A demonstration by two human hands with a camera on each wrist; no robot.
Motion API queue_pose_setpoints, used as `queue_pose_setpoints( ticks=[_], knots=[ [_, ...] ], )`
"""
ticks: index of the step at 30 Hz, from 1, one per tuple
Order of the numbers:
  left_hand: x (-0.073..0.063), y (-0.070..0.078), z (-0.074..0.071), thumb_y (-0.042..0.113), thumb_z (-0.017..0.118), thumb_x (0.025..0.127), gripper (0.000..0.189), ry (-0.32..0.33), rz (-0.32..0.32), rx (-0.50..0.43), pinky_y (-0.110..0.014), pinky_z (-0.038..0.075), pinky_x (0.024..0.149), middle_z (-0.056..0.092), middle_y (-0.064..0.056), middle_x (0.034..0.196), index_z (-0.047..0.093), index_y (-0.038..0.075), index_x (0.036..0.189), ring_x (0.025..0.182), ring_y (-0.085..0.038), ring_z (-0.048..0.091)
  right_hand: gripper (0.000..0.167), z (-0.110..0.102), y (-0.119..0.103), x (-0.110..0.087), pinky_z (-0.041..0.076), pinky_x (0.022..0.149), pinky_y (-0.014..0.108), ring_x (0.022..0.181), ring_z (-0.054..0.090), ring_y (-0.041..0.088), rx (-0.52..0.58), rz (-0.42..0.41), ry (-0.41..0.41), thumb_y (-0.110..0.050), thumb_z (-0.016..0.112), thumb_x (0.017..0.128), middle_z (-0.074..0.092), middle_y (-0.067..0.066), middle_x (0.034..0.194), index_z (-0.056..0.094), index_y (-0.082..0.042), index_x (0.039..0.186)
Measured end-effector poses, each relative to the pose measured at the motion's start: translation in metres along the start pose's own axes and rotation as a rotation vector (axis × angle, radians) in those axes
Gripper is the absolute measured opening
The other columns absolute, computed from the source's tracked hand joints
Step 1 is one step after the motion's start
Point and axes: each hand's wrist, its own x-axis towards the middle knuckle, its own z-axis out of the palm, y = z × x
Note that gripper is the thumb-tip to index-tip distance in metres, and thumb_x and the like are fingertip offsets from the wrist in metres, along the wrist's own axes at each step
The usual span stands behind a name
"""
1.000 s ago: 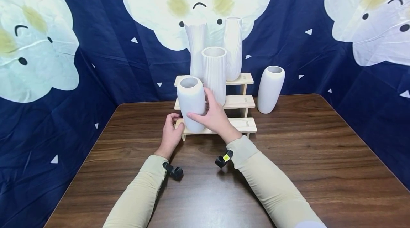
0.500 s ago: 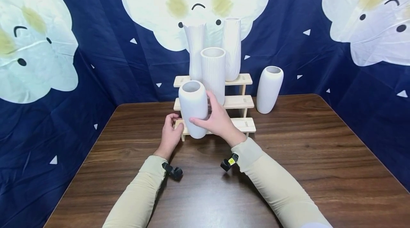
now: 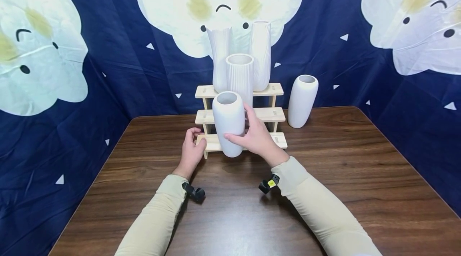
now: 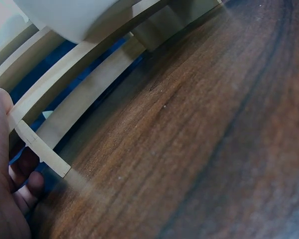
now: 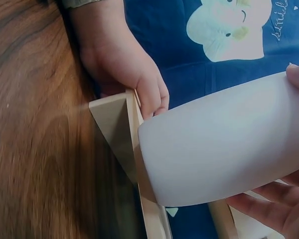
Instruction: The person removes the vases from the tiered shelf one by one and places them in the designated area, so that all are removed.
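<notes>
My right hand [image 3: 257, 136] grips a smooth white vase [image 3: 228, 124] round its right side, thumb in front. The vase is upright before the wooden step stand [image 3: 277, 140], its base overlapping the front edge of the lowest step; in the head view I cannot tell whether it touches. In the right wrist view the vase [image 5: 219, 144] lies across the picture beside the step edge. My left hand [image 3: 192, 150] holds the left end of the lowest step, thumb above and fingers curled beneath, as the left wrist view shows on the stand [image 4: 79, 64].
A ribbed white vase [image 3: 239, 80] stands on the middle step, partly hidden. Two taller white vases [image 3: 219, 60] stand on the top step. Another smooth white vase [image 3: 303, 102] is on the brown table [image 3: 342, 160], right of the stand. Blue cloth [image 3: 119, 48] hangs behind.
My right hand has carried the smooth vase to the right and slightly toward me, along the front of the lowest step. The left hand has stayed on the stand.
</notes>
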Motion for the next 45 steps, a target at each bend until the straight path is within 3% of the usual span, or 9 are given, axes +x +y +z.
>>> queue_pose_setpoints(
  ticks=[5, 12, 25, 32, 37, 45],
  knots=[
    [-0.011, 0.027, -0.005, -0.008, 0.053, 0.089, 0.035, -0.016, 0.013, -0.004, -0.017, 0.04, 0.076, 0.06, -0.032, 0.116, 0.046, -0.013, 0.123, 0.098, -0.032, 0.057, 0.101, -0.011, 0.003, -0.004, 0.056, 0.08, 0.044, 0.1, 0.066, 0.025, 0.011, 0.011, 0.012, -0.034, 0.089, 0.074, 0.061, 0.01, 0.121, 0.029, -0.02, 0.154],
    [0.004, -0.013, -0.001, -0.003, 0.056, 0.089, 0.038, -0.002, 0.004, -0.015, -0.019, 0.041, 0.075, 0.064, -0.021, 0.116, 0.048, -0.004, 0.125, 0.091, -0.02, 0.058, 0.1, -0.026, 0.006, -0.009, 0.057, 0.08, 0.045, 0.101, 0.067, 0.026, -0.004, 0.023, 0.025, -0.035, 0.089, 0.074, 0.062, 0.011, 0.123, 0.03, -0.019, 0.153],
    [0.004, -0.016, 0.0, 0.0, 0.057, 0.087, 0.037, 0.0, 0.003, -0.02, -0.02, 0.042, 0.075, 0.064, -0.017, 0.114, 0.049, -0.002, 0.124, 0.092, -0.021, 0.059, 0.098, -0.057, 0.018, -0.019, 0.057, 0.079, 0.049, 0.101, 0.068, 0.032, -0.033, -0.012, 0.088, -0.022, 0.09, 0.074, 0.06, 0.016, 0.129, 0.03, -0.015, 0.152],
    [0.004, -0.015, -0.001, 0.001, 0.057, 0.087, 0.038, 0.002, 0.005, -0.02, -0.021, 0.043, 0.074, 0.064, -0.017, 0.114, 0.049, -0.002, 0.124, 0.09, -0.02, 0.058, 0.097, -0.077, 0.025, -0.024, 0.052, 0.09, 0.053, 0.107, 0.064, 0.034, -0.01, 0.005, 0.136, -0.014, 0.089, 0.075, 0.058, 0.019, 0.13, 0.03, -0.012, 0.152],
    [0.004, -0.014, -0.001, 0.002, 0.058, 0.088, 0.037, -0.003, -0.006, -0.016, -0.02, 0.043, 0.075, 0.064, -0.016, 0.115, 0.049, 0.001, 0.123, 0.089, -0.017, 0.058, 0.096, -0.094, 0.027, -0.029, 0.051, 0.094, 0.055, 0.113, 0.062, 0.038, -0.073, 0.045, 0.193, -0.015, 0.09, 0.074, 0.058, 0.022, 0.13, 0.031, -0.008, 0.15],
    [0.004, -0.014, -0.001, 0.0, 0.058, 0.087, 0.037, 0.0, 0.002, -0.018, -0.021, 0.043, 0.075, 0.064, -0.017, 0.114, 0.049, 0.0, 0.123, 0.089, -0.017, 0.058, 0.095, -0.116, 0.034, -0.038, 0.055, 0.085, 0.055, 0.108, 0.064, 0.039, -0.143, 0.091, 0.239, -0.018, 0.088, 0.076, 0.06, 0.023, 0.125, 0.03, -0.008, 0.15]
  ],
)
